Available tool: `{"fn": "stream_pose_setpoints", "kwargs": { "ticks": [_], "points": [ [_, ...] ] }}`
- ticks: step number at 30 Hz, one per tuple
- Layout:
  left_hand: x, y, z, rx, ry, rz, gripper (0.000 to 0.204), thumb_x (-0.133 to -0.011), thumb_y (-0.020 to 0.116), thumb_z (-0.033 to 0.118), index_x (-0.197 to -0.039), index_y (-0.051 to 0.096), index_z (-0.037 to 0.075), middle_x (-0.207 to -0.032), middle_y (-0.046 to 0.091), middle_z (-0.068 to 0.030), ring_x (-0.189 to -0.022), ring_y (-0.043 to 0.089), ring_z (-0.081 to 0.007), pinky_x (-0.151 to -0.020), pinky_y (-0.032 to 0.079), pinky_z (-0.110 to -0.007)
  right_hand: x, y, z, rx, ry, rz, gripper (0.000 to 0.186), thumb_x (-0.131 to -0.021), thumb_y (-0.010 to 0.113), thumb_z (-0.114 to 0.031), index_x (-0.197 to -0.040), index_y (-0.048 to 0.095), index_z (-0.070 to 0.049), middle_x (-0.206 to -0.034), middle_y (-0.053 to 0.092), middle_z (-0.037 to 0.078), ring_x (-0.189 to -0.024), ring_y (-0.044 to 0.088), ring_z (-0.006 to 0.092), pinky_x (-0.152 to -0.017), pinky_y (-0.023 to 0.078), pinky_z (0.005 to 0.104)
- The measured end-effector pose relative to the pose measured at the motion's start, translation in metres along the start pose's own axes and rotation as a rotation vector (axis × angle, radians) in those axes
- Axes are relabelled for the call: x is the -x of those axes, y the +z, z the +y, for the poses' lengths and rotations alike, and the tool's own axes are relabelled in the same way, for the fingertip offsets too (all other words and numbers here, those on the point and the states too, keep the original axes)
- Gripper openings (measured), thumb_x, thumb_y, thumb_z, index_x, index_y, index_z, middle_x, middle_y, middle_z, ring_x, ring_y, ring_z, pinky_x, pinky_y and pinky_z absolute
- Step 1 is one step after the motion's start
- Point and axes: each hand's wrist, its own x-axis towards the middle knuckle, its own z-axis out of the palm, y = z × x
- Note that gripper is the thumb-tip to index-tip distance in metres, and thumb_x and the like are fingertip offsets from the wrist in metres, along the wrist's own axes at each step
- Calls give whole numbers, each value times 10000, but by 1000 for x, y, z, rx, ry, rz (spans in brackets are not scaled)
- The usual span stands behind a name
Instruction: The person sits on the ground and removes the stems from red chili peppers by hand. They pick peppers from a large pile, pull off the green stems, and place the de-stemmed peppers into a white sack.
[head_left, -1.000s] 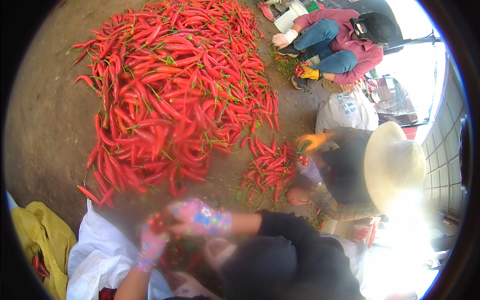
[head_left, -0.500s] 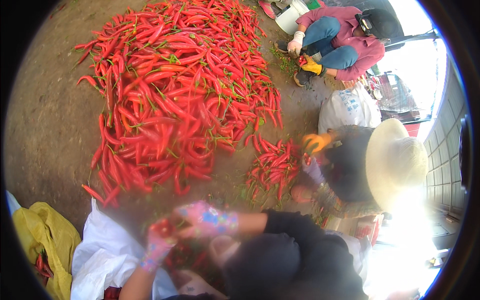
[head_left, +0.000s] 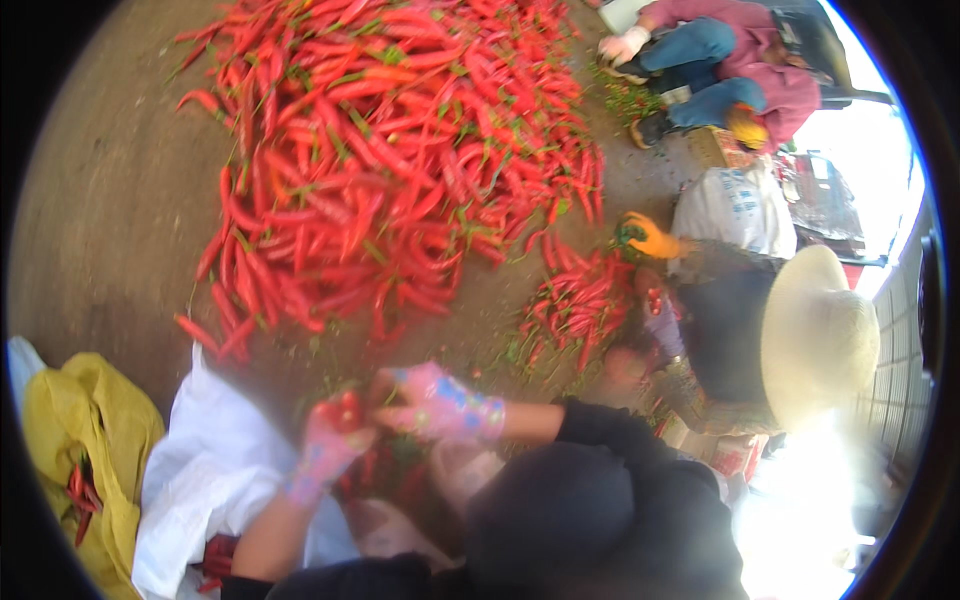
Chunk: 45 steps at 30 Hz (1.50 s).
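My left hand (head_left: 325, 445), in a pink patterned glove, is closed around a small bunch of red chilies (head_left: 343, 410) low in the picture. My right hand (head_left: 435, 402), in a matching glove, touches the same bunch from the right with its fingers curled on it. Both hands hover over more red chilies (head_left: 390, 480) in my lap area, next to a white sack (head_left: 215, 470). A large heap of red chilies (head_left: 390, 150) covers the ground ahead of me.
A yellow bag (head_left: 85, 430) with a few chilies lies at lower left. A person in a wide straw hat (head_left: 815, 335) sits at right beside a smaller chili pile (head_left: 575, 305). Another person in a pink top (head_left: 740, 60) crouches far right; a white sack (head_left: 735, 205) stands between them.
The view has shifted, so the big heap sits higher. My two hands have stayed together on the chili bunch, moving slightly right and down. The straw-hatted person keeps reaching into the small pile.
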Motion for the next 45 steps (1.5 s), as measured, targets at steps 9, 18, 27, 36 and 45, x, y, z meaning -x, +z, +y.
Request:
{"fn": "stream_pose_setpoints", "kwargs": {
  "ticks": [9, 18, 27, 36, 45],
  "points": [
    [3, 1, -2, -2, -44, -30, 292, -701, 720, 55, -966, 600, 39, -856, 609, -10, -777, 569, -110, -688, 481, -271, -3, 5, 51, -765, 305, 66, 296, -813, 650, -318, -925, 560, -59, -734, 573, 11, -609, 525, 88, -529, 418, 232],
    [-11, -7, -1, 133, 48, -80, 247, -761, 650, 25, -989, 557, 32, -892, 585, -49, -821, 583, -151, -689, 491, -284, -57, -51, 91, 933, -54, 532, 336, -775, 645, -347, -834, 544, -31, -735, 610, 173, -703, 607, 355, -608, 485, 440],
    [-13, -1, 4, 76, 37, -90, 266, -731, 669, 78, -972, 571, 23, -1147, 566, -120, -927, 562, -169, -835, 459, -314, -72, -53, 87, 949, -179, 595, 296, -789, 638, -324, -832, 551, -45, -692, 599, 150, -659, 606, 345, -584, 481, 439],
    [-25, 42, 13, -289, 323, -125, 257, -644, 688, 44, -889, 612, 52, -1203, 517, -159, -1068, 536, -300, -888, 443, -351, 4, -11, 16, -95, -83, 292, 176, -795, 668, -147, -894, 615, -13, -838, 676, 99, -765, 668, 186, -692, 520, 300],
    [-13, 20, -8, -742, 535, -249, 244, -647, 690, 37, -881, 629, 69, -1000, 518, -55, -835, 560, -192, -789, 449, -278, -4, -10, 59, -1217, 348, 28, 276, -853, 608, -287, -890, 593, -14, -670, 540, 3, -561, 496, 70, -500, 390, 202]
  ]
}}
